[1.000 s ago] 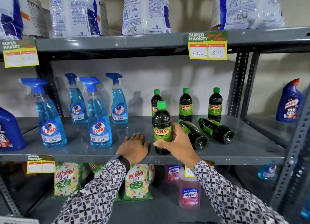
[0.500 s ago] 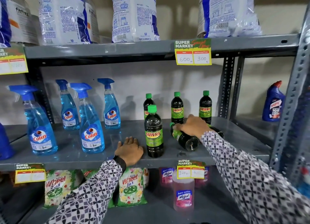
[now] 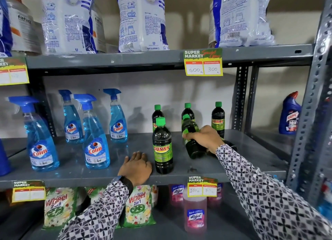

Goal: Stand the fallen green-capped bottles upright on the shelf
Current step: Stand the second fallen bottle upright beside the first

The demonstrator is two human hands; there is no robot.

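Observation:
On the grey middle shelf (image 3: 100,173) stand several dark green-capped bottles. One front bottle (image 3: 162,148) is upright by the shelf edge. Three more stand behind: the back left bottle (image 3: 156,113), the back middle bottle (image 3: 187,111) and the back right bottle (image 3: 218,119). My right hand (image 3: 203,138) is closed around a tilted bottle (image 3: 192,142), its cap raised and its base low. Another fallen bottle (image 3: 231,145) lies mostly hidden behind my right wrist. My left hand (image 3: 136,167) rests flat on the shelf just left of the front bottle, holding nothing.
Blue Colin spray bottles (image 3: 96,142) fill the shelf's left half. A blue Harpic bottle (image 3: 289,113) stands in the right bay behind the perforated upright (image 3: 239,99). Detergent bags sit on the shelf above, Wheel packs and pink Lizol bottles (image 3: 195,214) below.
My right hand left the upright front bottle, moved right and took hold of a fallen bottle, which now tilts up at the cap end. My left hand stayed on the shelf.

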